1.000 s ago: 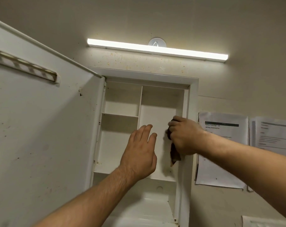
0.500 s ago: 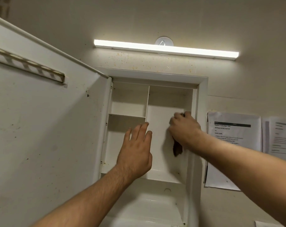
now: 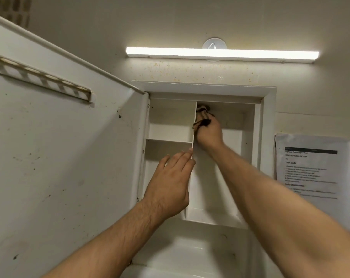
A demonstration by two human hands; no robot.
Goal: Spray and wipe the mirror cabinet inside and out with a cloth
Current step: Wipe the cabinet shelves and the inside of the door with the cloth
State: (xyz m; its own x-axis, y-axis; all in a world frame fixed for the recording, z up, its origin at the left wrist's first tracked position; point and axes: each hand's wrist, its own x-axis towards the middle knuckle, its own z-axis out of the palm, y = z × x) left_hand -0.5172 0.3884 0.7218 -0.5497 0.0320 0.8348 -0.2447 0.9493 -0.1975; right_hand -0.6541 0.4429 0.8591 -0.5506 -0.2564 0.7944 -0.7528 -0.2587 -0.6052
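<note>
- Mirror cabinet (image 3: 267,137) is sitting open on the wall, with its door (image 3: 60,157) swung out left and the inner face showing dirt specks.
- Right hand (image 3: 209,131) is reaching into the tall right compartment near the top, fingers curled round a dark-and-tan cloth (image 3: 202,118) just beside the vertical divider (image 3: 195,110).
- Left hand (image 3: 171,185) is hovering at the divider's front edge, fingers straight and close together, holding nothing. Can't tell if it is touching.
- 1 shelf (image 3: 168,140) is splitting the left side.
- Light bar (image 3: 222,54) is glowing above.
</note>
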